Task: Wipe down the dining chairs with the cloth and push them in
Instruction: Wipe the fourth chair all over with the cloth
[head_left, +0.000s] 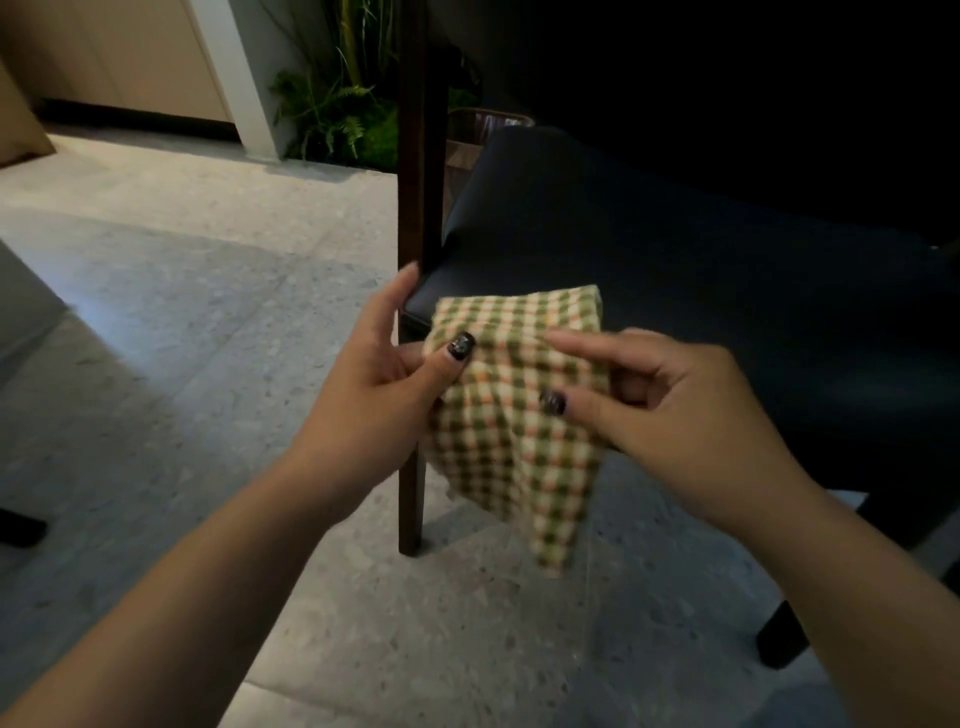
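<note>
Both hands pinch the checked cloth (511, 410) in the air, just before the dark chair seat (649, 270): left hand (374, 379) at its edge, right hand (670, 400) opposite (thumbs on top). With so light a grip, the cloth may slip to the floor (182, 270)

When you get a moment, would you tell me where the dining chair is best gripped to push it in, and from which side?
Probably the dark wooden upright post at the near left corner of the dining chair, taken from the left. It is slim enough for fingers to wrap, and stands free above the padded seat. The left hand is right beside it, though both hands now pinch the checked cloth.
</note>
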